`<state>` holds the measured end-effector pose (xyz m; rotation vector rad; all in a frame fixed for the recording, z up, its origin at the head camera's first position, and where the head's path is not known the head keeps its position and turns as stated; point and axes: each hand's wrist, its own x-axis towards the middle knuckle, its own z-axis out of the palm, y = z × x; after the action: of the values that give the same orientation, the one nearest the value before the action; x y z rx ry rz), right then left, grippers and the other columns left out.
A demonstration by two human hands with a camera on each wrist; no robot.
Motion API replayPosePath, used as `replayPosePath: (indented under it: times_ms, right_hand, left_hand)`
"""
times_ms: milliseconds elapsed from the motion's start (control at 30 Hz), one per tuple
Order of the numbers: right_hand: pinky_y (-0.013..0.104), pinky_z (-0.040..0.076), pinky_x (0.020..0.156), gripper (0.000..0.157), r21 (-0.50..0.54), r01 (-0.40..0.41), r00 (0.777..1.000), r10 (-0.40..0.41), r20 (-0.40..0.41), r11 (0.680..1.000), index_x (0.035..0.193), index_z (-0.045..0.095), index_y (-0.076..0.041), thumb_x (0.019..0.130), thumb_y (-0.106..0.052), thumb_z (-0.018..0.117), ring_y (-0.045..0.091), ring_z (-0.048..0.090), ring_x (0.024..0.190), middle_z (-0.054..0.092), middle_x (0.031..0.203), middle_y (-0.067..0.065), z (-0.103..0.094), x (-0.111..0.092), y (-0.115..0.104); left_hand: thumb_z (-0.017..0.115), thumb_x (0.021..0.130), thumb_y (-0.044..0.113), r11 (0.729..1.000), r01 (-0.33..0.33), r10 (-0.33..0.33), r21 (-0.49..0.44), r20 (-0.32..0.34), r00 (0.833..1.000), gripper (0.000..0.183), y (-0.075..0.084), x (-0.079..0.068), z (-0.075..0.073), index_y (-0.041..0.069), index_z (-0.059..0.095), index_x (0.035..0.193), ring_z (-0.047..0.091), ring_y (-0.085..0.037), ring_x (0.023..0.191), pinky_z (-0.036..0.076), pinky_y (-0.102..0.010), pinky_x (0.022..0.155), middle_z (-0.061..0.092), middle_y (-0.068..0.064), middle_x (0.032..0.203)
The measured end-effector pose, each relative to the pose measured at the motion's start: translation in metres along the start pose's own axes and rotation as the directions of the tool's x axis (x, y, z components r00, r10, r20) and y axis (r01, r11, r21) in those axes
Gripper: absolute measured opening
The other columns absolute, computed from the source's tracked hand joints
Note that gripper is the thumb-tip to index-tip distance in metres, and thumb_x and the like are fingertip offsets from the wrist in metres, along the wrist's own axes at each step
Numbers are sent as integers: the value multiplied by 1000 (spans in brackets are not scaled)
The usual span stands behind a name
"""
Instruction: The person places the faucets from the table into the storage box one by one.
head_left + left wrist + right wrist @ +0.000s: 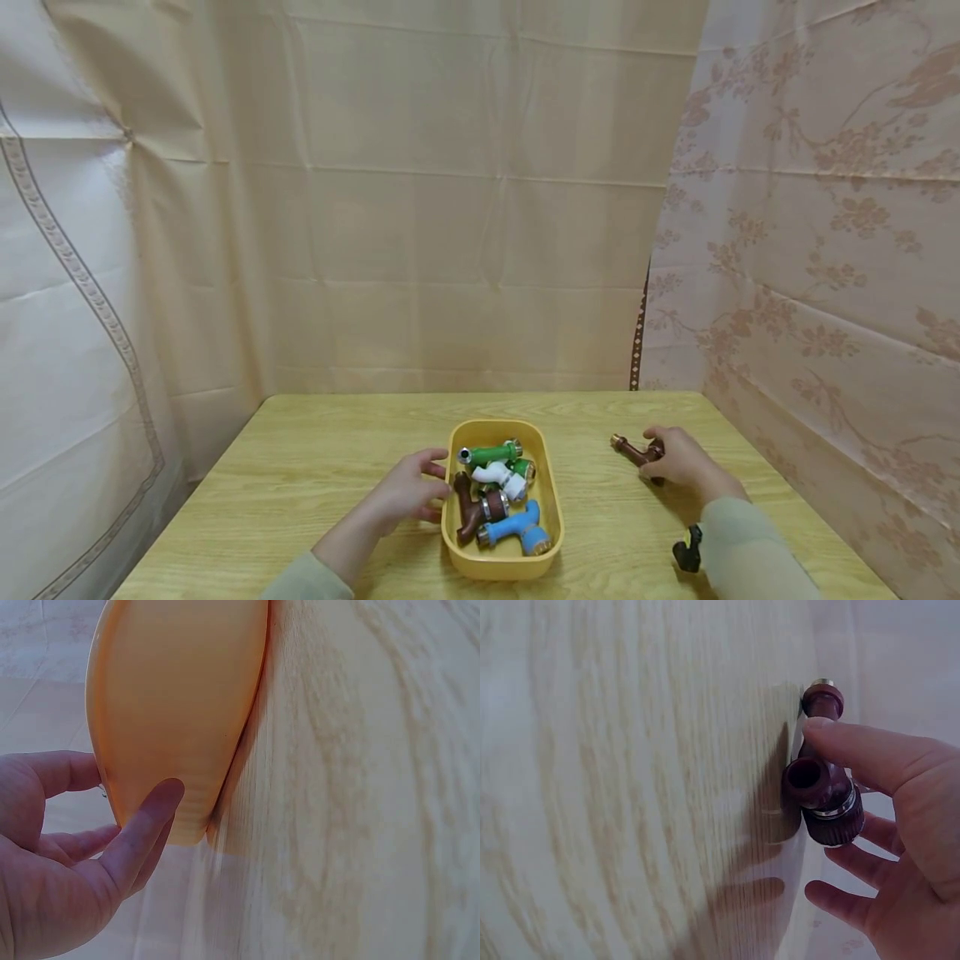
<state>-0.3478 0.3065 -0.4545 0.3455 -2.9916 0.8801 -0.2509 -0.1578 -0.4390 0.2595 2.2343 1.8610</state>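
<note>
At the right of the table, my right hand [681, 458] pinches a brown plastic tap [636, 452]. In the right wrist view the thumb lies across the tap's neck, below its brass end; the open outlet and a ribbed knob [834, 825] with a silver ring show. The other fingers are partly behind it, and the tap is close to the tabletop. My left hand [408, 490] is at the left side of a yellow tray [501, 568], fingers spread and loosely bent, fingertips right at the rim and outer wall.
In the tray lie a green tap [491, 453], a white tap [497, 475], another brown tap [468, 510] and a blue tap [517, 525]. The wood-grain table [337, 433] is enclosed by a beige curtain [450, 250] behind and a floral cloth [840, 250] at the right.
</note>
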Motion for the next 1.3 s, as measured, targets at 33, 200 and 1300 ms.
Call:
replayPosePath:
  times_ms: [33, 200, 1300]
  right_hand:
    - [40, 56, 76, 70, -6, 8, 1000, -8, -3, 1000, 134, 53, 14, 77, -10, 86, 26, 60, 91, 66, 107, 17, 0, 0, 0]
    - [45, 57, 81, 64, -53, 29, 999, -30, -19, 998, 129, 57, 15, 78, -9, 86, 27, 61, 94, 66, 109, 20, 2, 0, -1]
    - [51, 57, 82, 58, -63, -36, 999, 34, -32, 997, 127, 61, 12, 80, -15, 84, 29, 63, 95, 67, 110, 19, 0, -1, -4]
  left_hand:
    - [66, 86, -5, 1000, 0, 0, -1, 1, 1000, 71, 0, 0, 0, -9, 36, 149, 67, -29, 95, 65, -44, 70, 53, -26, 125]
    - [66, 86, -5, 1000, 1, -1, -4, 3, 1000, 71, 1, -1, 0, -10, 36, 150, 67, -30, 96, 65, -44, 71, 53, -26, 125]
    - [65, 87, -5, 1000, 18, -18, -4, 0, 1000, 71, 4, -3, 1, -9, 35, 151, 66, -31, 96, 65, -44, 71, 51, -26, 126]
